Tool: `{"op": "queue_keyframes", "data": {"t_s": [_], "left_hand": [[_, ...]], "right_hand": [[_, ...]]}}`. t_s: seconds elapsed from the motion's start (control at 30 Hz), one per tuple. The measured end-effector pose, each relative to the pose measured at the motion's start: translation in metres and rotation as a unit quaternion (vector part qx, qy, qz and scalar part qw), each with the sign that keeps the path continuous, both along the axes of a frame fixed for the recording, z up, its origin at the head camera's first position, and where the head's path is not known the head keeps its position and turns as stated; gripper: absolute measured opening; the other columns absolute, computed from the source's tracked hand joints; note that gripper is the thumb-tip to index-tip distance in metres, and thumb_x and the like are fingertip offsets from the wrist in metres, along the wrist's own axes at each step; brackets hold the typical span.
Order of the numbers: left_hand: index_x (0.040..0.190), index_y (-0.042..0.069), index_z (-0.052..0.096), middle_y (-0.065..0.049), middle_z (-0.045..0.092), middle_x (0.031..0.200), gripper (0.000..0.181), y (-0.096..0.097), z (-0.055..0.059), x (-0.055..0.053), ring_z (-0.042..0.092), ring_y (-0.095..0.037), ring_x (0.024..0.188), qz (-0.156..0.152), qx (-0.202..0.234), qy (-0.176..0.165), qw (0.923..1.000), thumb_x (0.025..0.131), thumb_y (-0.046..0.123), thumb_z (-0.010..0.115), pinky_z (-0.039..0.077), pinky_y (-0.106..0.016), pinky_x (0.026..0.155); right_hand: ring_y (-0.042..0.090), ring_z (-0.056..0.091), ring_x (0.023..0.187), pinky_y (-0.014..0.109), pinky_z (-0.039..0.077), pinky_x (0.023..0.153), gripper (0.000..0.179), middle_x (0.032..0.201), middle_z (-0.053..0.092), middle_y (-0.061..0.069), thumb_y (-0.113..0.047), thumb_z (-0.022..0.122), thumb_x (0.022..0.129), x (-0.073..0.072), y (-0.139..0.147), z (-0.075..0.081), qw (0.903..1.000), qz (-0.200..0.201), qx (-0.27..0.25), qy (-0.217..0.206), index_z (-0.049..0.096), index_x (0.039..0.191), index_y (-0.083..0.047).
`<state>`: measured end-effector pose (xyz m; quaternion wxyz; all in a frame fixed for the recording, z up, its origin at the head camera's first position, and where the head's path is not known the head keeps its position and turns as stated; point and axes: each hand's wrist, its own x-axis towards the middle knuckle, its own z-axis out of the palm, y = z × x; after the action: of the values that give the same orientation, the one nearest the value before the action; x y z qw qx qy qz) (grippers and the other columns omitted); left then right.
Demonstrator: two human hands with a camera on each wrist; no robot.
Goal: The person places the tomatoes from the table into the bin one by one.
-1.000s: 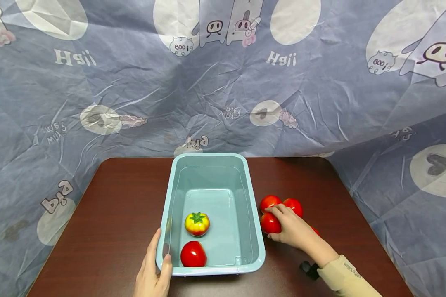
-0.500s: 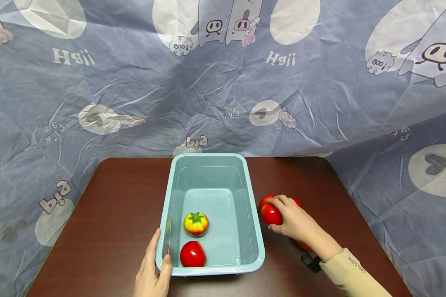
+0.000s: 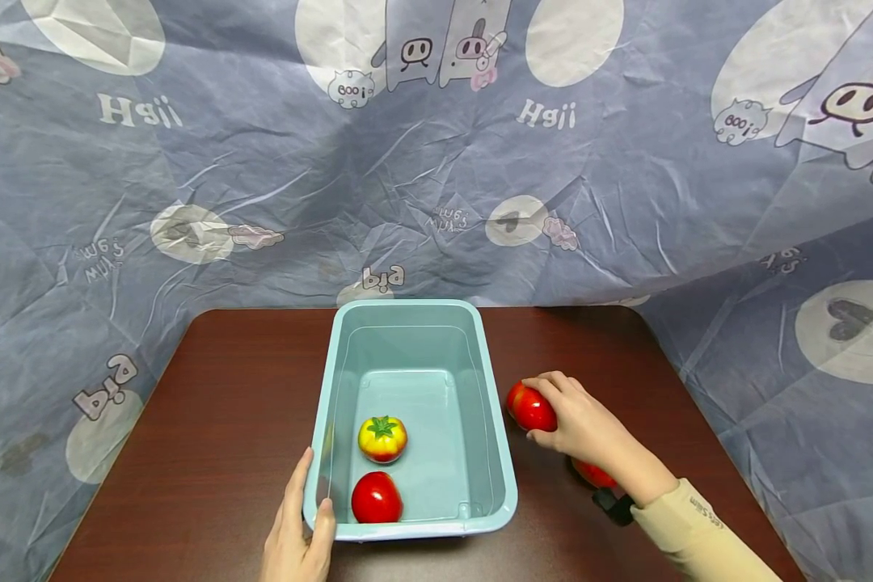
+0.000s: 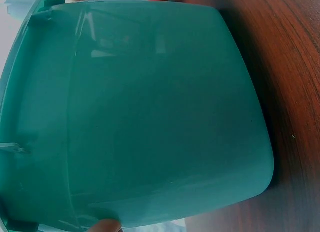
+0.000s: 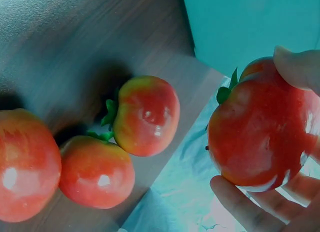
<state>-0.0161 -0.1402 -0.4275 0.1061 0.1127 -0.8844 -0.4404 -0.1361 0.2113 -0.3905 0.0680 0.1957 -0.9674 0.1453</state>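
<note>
In the head view my right hand (image 3: 589, 428) holds a red tomato (image 3: 534, 409) to the right of a light-blue plastic bin (image 3: 505, 453). The right wrist view shows this tomato (image 5: 260, 132) between thumb and fingers, its green leaves to one side, apart from three tomatoes on the table, one of them a small tomato (image 5: 147, 114). My left hand (image 3: 294, 525) holds the bin's near left corner, thumb at the front and fingers along the left side. Inside the bin lie a yellow-red tomato (image 3: 382, 439) with a green top and a red tomato (image 3: 377, 498).
Brown wooden table (image 3: 247, 404) surface extends on both sides of the bin. One tomato (image 3: 515, 396) shows behind the held one, another tomato (image 3: 594, 473) under the right wrist. A black strap piece (image 3: 614, 508) sits at that wrist. Printed grey-blue cloth (image 3: 407, 162) hangs behind the table.
My right hand has risen with the tomato, shifting slightly away and rightward in the head view. More of the tomato under the wrist shows. My left hand stays at the bin's corner.
</note>
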Motion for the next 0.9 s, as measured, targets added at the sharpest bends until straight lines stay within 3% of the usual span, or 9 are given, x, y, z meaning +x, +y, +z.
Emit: {"op": "queue_keyframes", "data": {"t_s": [0.9], "left_hand": [[0.154, 0.028, 0.031, -0.022, 0.052, 0.139, 0.063, -0.002, 0.0, 0.0, 0.062, -0.039, 0.108, -0.005, 0.004, -0.012, 0.9999, 0.096, 0.017, 0.055, 0.05, -0.058, 0.087]], "right_hand": [[0.032, 0.054, 0.112, 0.047, 0.056, 0.084, 0.064, 0.126, 0.056, 0.011, -0.015, 0.084, 0.072, -0.004, -0.014, 0.037, 0.9995, 0.014, 0.0, 0.03, 0.058, 0.13, -0.007]]}}
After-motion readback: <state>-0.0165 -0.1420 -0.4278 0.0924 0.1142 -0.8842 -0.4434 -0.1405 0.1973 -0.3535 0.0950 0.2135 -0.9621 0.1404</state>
